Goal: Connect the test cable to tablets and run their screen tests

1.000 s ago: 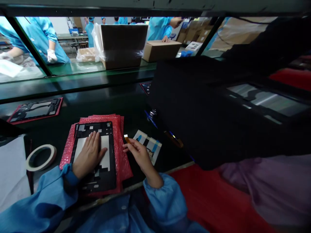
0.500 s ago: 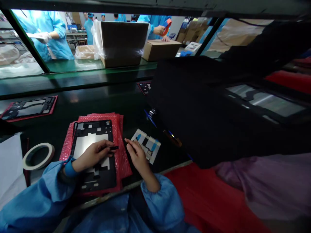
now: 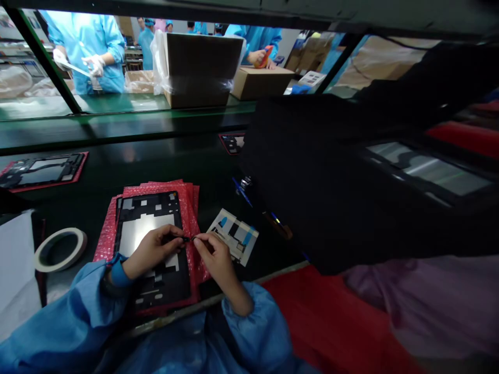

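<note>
- Head view: the left hand (image 3: pixel 156 248) has thumb and forefinger pinched nearly together on a small dark part (image 3: pixel 186 239), whose exact form is too small to make out
- The right hand (image 3: pixel 218 262) brings its closed-in fingertips to the part's other end; whether they grip it or only touch it, I cannot tell
- The part sits between the two hands, over the right side of a black tablet-like frame (image 3: pixel 171 285) that lies on red bubble wrap (image 3: pixel 104 236)
- Slipping looks the likeliest trouble: so little is held that an uneven tug from the right could pop the part out of the left fingertips, and a dark piece would be hard to find on the dark bench (image 3: pixel 163 163)
- If the part is thin or flexible, which I can only guess, pulling at an angle could crease or tear it
- The left hand is over the bright panel (image 3: pixel 142 228), so a dropped palm could smudge or press it
- The wrap layers lie askew, and a forearm dragging across them could slide the frame
- The sheet with blue strips (image 3: pixel 234 240) is just beside the right hand, where a careless wrist might nudge it
</note>
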A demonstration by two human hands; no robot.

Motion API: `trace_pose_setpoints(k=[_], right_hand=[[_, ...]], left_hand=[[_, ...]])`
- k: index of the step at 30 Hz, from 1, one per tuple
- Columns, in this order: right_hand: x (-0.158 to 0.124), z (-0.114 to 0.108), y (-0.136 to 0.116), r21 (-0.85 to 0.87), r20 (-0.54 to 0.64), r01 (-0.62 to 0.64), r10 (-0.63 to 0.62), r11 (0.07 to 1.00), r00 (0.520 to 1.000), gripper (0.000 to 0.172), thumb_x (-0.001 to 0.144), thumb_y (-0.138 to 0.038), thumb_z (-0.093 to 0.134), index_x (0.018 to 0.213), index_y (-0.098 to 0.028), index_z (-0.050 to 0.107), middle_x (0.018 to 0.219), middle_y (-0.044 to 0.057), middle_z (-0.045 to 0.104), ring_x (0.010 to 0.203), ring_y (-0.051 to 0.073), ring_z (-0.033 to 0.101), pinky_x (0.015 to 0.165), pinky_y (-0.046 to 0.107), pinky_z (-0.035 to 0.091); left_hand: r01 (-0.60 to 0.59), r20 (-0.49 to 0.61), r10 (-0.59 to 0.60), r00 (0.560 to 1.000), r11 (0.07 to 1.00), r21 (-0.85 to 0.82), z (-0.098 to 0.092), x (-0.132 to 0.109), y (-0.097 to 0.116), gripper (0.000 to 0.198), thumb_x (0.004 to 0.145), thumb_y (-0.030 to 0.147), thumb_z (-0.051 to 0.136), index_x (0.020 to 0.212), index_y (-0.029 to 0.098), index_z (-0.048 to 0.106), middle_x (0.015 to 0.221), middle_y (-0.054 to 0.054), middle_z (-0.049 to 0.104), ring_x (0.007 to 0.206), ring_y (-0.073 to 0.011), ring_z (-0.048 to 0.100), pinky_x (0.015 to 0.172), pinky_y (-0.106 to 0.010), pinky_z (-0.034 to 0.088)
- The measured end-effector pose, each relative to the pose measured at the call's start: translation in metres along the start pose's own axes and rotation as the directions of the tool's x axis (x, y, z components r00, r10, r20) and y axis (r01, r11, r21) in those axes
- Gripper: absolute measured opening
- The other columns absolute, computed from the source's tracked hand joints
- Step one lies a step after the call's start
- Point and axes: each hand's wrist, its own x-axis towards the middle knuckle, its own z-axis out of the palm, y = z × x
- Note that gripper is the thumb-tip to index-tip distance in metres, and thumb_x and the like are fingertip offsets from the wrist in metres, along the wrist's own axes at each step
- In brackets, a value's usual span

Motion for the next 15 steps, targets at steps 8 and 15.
trace_pose_setpoints(k=[8, 15], right_hand=[[-0.010, 0.007, -0.006, -0.021, 0.010, 0.001, -0.001, 1.000, 1.000, 0.010, 0.086, -0.023, 0.060, 0.082, -0.021, 0.068, 0.080, 0.002, 0.068, 0.078, 0.015, 0.063, 0.075, 0.027, 0.050], [-0.013, 0.010, -0.017, -0.044, 0.015, -0.043, 0.044, 0.998, 0.999, 0.009, 0.085, -0.020, 0.062, 0.082, -0.021, 0.071, 0.080, 0.000, 0.069, 0.079, 0.014, 0.064, 0.078, 0.026, 0.049]], left_hand=[[-0.111, -0.012, 0.119, 0.993, 0.955, 0.275, -0.002, -0.003, -0.007, 0.028, 0.079, 0.043, 0.066, 0.094, 0.020, 0.071, 0.083, -0.002, 0.074, 0.073, -0.0175, 0.067, 0.069, -0.028, 0.055], [-0.199, 0.031, 0.206, 0.978, 0.879, 0.433, -0.004, -0.004, -0.009, 0.030, 0.080, 0.050, 0.062, 0.090, 0.023, 0.071, 0.084, -0.002, 0.075, 0.070, -0.0192, 0.069, 0.066, -0.028, 0.055]])
